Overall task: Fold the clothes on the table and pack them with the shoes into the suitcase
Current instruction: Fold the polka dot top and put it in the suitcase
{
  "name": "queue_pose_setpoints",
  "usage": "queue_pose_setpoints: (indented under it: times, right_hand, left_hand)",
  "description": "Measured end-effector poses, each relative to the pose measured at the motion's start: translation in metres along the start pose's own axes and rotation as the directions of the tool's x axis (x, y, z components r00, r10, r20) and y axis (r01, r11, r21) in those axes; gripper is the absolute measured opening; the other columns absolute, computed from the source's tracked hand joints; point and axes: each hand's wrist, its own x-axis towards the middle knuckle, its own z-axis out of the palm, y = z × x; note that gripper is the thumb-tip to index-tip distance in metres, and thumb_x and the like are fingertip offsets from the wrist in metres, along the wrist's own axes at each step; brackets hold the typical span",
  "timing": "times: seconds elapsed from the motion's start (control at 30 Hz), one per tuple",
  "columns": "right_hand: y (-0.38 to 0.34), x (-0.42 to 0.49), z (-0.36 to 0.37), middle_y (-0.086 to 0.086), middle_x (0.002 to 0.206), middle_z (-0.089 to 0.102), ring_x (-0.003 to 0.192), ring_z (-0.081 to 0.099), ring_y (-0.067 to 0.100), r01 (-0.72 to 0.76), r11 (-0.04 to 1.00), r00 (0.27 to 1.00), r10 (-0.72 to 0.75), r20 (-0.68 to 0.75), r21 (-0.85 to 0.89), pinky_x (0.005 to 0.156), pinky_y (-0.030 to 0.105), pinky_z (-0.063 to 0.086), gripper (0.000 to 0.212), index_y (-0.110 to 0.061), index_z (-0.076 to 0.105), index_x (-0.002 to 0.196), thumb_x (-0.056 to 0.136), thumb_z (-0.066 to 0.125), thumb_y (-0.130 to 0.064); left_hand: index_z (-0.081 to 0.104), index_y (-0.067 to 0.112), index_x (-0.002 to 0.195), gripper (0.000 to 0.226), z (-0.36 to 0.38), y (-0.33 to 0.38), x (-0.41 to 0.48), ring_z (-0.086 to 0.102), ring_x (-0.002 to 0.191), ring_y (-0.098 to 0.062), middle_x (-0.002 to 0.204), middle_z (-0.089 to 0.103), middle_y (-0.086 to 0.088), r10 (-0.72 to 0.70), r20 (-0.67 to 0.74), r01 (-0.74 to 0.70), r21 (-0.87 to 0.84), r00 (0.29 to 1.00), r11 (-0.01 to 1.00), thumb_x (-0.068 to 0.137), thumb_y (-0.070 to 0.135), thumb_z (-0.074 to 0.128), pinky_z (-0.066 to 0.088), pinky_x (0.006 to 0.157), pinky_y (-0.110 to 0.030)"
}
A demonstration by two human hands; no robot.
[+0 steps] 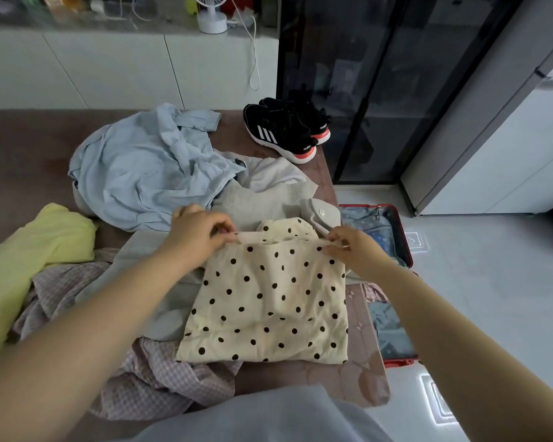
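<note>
A cream garment with black polka dots (pixel 268 304) lies folded flat on the table's near right part. My left hand (pixel 201 234) pinches its far edge at the left corner, and my right hand (pixel 348 247) pinches the same edge at the right corner. Beyond it lie a grey-beige garment (pixel 268 193) and a crumpled light blue shirt (pixel 141 173). A yellow garment (pixel 29 247) and a pink checked garment (pixel 141 371) sit at the left and near side. A pair of black sneakers (pixel 284 129) stands at the far right corner. An open red suitcase (pixel 396 237) lies on the floor, right of the table.
The table (pixel 29 154) has a brownish cover. Behind it runs a white cabinet with a small white fan (pixel 211 14) and a hanging cord. A dark glass cabinet (pixel 380 90) and a white fridge (pixel 508 138) stand at the right over pale floor tiles.
</note>
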Motion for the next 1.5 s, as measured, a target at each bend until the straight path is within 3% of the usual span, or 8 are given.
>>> queue_pose_setpoints:
  times: [0.27, 0.5, 0.63, 0.83, 0.97, 1.1, 1.33, 1.5]
  right_hand:
    - [0.007, 0.016, 0.013, 0.005, 0.09, 0.058, 0.08, 0.052, 0.021, -0.22, 0.969, 0.958, 0.236, -0.165, 0.112, 0.069, 0.029, 0.039, 0.022, -0.007, 0.053, 0.109, 0.094, 0.05, -0.023]
    - [0.005, 0.003, 0.036, 0.014, 0.126, 0.045, 0.113, 0.042, 0.032, -0.086, 0.977, 0.925, 0.005, -0.379, -0.198, 0.097, 0.04, 0.035, 0.037, -0.011, 0.049, 0.12, 0.084, 0.052, -0.007]
    - [0.0, -0.042, 0.062, 0.005, 0.121, 0.053, 0.114, 0.038, 0.02, 0.332, 0.823, 0.866, -0.46, -0.198, -0.461, 0.103, 0.044, 0.036, 0.038, -0.021, 0.05, 0.117, 0.08, 0.05, -0.028]
    - [0.026, -0.055, 0.072, -0.003, 0.158, -0.005, 0.146, -0.005, 0.023, 0.183, 0.77, 0.981, -0.105, 0.161, -0.612, 0.11, 0.038, -0.016, 0.079, -0.028, -0.002, 0.149, 0.09, 0.045, -0.052]
    - [0.03, -0.079, 0.074, 0.004, 0.142, 0.045, 0.133, 0.033, 0.027, 0.348, 0.628, 0.935, -0.288, 0.207, -0.696, 0.112, 0.043, 0.012, 0.083, -0.024, 0.038, 0.136, 0.067, 0.058, -0.066]
    - [0.051, -0.107, 0.089, -0.002, 0.14, 0.046, 0.131, 0.039, 0.021, 0.416, 0.638, 0.907, -0.244, 0.342, -0.648, 0.109, 0.044, 0.022, 0.075, -0.031, 0.04, 0.135, 0.071, 0.037, -0.069]
    - [0.034, -0.106, 0.091, 0.0, 0.112, 0.069, 0.1, 0.068, 0.016, 0.417, 0.656, 0.907, -0.349, 0.237, -0.629, 0.089, 0.044, 0.05, 0.042, -0.024, 0.066, 0.113, 0.074, 0.051, -0.021]
    - [0.014, -0.111, 0.035, 0.007, 0.106, 0.069, 0.1, 0.063, 0.027, 0.247, 0.91, 0.959, -0.181, 0.217, -0.332, 0.084, 0.042, 0.051, 0.035, -0.022, 0.064, 0.118, 0.094, 0.045, -0.039]
  left_hand:
    - [0.067, 0.023, 0.101, 0.016, -0.006, 0.02, 0.026, 0.044, 0.108, -0.024, 0.107, 0.064, 0.004, 0.017, -0.16, 0.029, 0.279, 0.987, 0.96, 0.088, 0.026, 0.057, 0.018, 0.093, -0.034]
    - [0.065, 0.025, 0.107, 0.037, 0.049, 0.033, -0.049, 0.044, 0.11, -0.016, 0.112, 0.065, 0.004, 0.542, 0.15, -0.552, 0.401, 0.827, 0.731, 0.083, 0.038, 0.04, 0.026, 0.097, -0.035]
    - [0.022, 0.033, 0.145, 0.067, 0.065, -0.009, -0.044, -0.007, 0.145, -0.018, 0.157, -0.005, 0.006, 0.434, 0.308, -0.531, 0.519, 0.847, 0.67, 0.085, 0.06, 0.027, -0.003, 0.114, -0.046]
    - [-0.037, 0.045, 0.131, 0.088, 0.055, -0.022, -0.019, -0.05, 0.124, -0.011, 0.14, -0.045, 0.013, 0.261, 0.47, -0.507, 0.535, 0.843, 0.676, 0.062, 0.082, 0.004, -0.039, 0.097, -0.043]
    - [-0.038, 0.041, 0.132, 0.101, 0.044, -0.02, -0.019, -0.05, 0.124, -0.013, 0.139, -0.048, 0.011, 0.3, 0.487, -0.546, 0.511, 0.82, 0.664, 0.065, 0.08, 0.028, -0.039, 0.097, -0.044]
    - [0.017, 0.029, 0.146, 0.099, 0.042, -0.016, -0.055, -0.01, 0.144, -0.011, 0.153, 0.02, 0.005, 0.619, 0.385, -0.725, 0.275, 0.685, 0.631, 0.065, 0.005, 0.067, 0.0, 0.114, -0.037]
    - [-0.022, 0.041, 0.134, 0.087, 0.047, -0.025, -0.09, -0.046, 0.122, 0.005, 0.15, -0.022, 0.017, 0.232, 0.676, -0.543, 0.293, 0.7, 0.787, 0.061, 0.085, -0.008, -0.027, 0.109, -0.028]
    - [0.009, 0.038, 0.146, 0.067, 0.032, -0.006, -0.089, 0.004, 0.142, -0.003, 0.153, 0.007, 0.02, 0.18, 0.647, -0.432, 0.254, 0.741, 0.865, 0.088, 0.061, 0.034, -0.011, 0.115, -0.03]
